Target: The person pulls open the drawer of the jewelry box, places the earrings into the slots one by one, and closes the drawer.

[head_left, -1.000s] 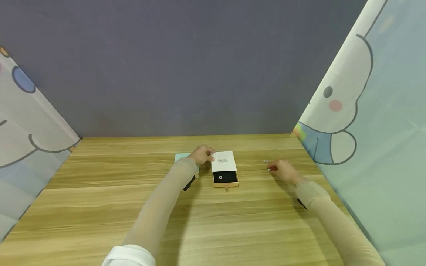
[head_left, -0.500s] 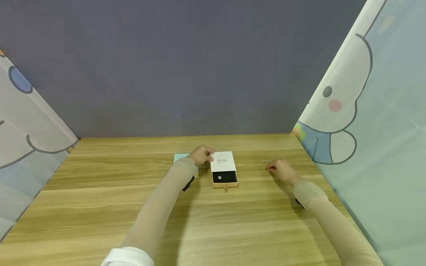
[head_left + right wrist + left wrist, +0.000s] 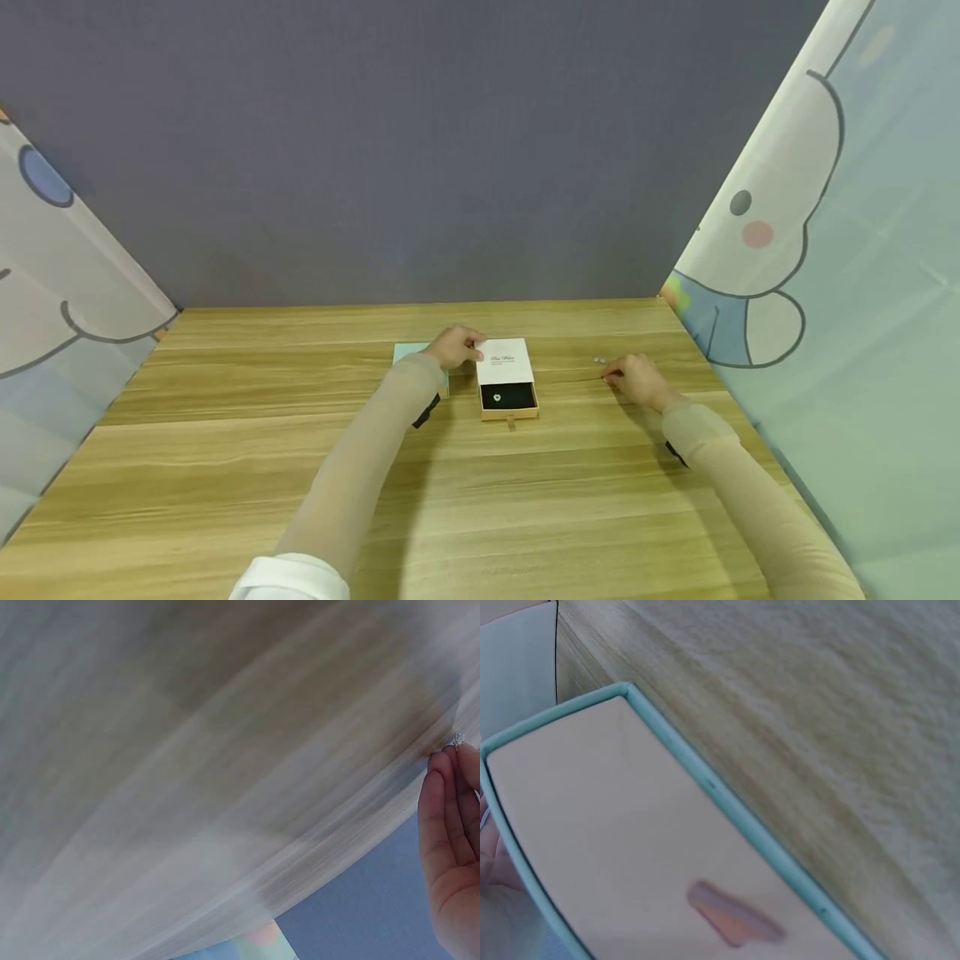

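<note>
Notably, only the head view shows the left hand (image 3: pixel 453 347) holding the white box (image 3: pixel 505 362); the right hand (image 3: pixel 453 847) pinches jewellery (image 3: pixel 459 739)

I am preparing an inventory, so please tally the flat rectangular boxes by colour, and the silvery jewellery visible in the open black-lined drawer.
White rectangular box: 1
Pale teal rectangular box: 1
Silvery heart-shaped piece in the black-lined drawer: 1
Total: 3

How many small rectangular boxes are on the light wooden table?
2. The white rectangular box, its orange drawer partly open, is touched by the left hand; the mint-green rectangular box is left of it, partly behind that hand. More could be hidden.
</note>
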The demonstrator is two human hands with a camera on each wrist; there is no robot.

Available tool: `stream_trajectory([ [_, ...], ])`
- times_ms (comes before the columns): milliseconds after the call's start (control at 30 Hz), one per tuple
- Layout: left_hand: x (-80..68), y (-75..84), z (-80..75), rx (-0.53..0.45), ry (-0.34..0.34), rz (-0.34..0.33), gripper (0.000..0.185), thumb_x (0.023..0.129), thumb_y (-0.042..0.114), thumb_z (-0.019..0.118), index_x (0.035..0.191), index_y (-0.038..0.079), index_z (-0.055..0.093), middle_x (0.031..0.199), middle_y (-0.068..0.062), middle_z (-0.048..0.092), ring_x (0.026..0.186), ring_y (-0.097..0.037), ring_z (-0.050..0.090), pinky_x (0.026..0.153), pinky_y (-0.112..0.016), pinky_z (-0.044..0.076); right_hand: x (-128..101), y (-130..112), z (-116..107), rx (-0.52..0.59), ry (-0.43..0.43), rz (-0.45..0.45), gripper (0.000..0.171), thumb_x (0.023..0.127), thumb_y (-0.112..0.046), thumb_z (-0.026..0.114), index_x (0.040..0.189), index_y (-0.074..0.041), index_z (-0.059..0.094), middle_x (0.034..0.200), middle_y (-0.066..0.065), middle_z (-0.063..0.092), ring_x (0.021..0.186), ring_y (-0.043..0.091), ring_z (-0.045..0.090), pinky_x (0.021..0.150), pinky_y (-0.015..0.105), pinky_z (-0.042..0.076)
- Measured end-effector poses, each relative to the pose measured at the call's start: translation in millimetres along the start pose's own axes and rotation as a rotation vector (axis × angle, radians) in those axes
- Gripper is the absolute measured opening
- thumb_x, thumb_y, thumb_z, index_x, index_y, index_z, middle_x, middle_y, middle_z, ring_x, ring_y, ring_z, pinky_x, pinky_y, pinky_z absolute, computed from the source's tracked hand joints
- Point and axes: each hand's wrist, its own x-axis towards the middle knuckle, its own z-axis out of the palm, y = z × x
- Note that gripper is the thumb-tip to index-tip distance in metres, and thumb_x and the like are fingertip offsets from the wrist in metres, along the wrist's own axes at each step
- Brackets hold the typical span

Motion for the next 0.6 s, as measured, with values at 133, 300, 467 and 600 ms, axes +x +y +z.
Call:
stream_trajectory([
  [133, 3.2, 0.0, 0.6, 0.005, 0.001, 0.004, 0.046, 0.087, 0.016, 0.062, 0.132, 0.009, 0.051, 0.135, -0.009, 0.049, 0.123, -0.024, 0.045, 0.104, -0.037, 0.039, -0.7, -2.3, -6.5, 0.028, -0.029, 0.030, 0.011, 0.084, -0.002, 0.063, 0.090, 0.002, 0.071, 0.087, 0.016, 0.070, 0.078, 0.028, 0.065, 0.067, 0.038, 0.055],
  [300, 2.1, 1.2, 0.9, -0.005, -0.002, 0.007, 0.047, 0.087, 0.015, 0.062, 0.132, 0.008, 0.050, 0.136, -0.010, 0.048, 0.124, -0.025, 0.044, 0.105, -0.037, 0.038, -0.1, -4.7, -8.2, 0.080, -0.011, 0.064, 0.013, 0.085, -0.005, 0.063, 0.090, 0.003, 0.071, 0.087, 0.017, 0.069, 0.077, 0.027, 0.065, 0.065, 0.036, 0.055],
  [467, 1.6, 1.1, 1.5, -0.012, -0.013, -0.001, 0.048, 0.087, 0.015, 0.063, 0.132, 0.008, 0.050, 0.136, -0.009, 0.048, 0.126, -0.025, 0.043, 0.105, -0.037, 0.038, 1.6, -9.2, -8.0, 0.145, 0.017, 0.117, 0.018, 0.085, -0.008, 0.064, 0.095, 0.005, 0.070, 0.090, 0.019, 0.069, 0.080, 0.029, 0.066, 0.068, 0.038, 0.055],
  [600, 0.7, 1.9, 1.2, -0.010, -0.007, 0.006, 0.048, 0.087, 0.015, 0.063, 0.132, 0.007, 0.050, 0.136, -0.010, 0.048, 0.125, -0.026, 0.043, 0.105, -0.037, 0.038, 4.0, -14.0, -9.7, 0.192, 0.021, 0.174, 0.021, 0.088, -0.013, 0.062, 0.101, 0.002, 0.070, 0.094, 0.017, 0.070, 0.086, 0.030, 0.065, 0.073, 0.040, 0.054],
])
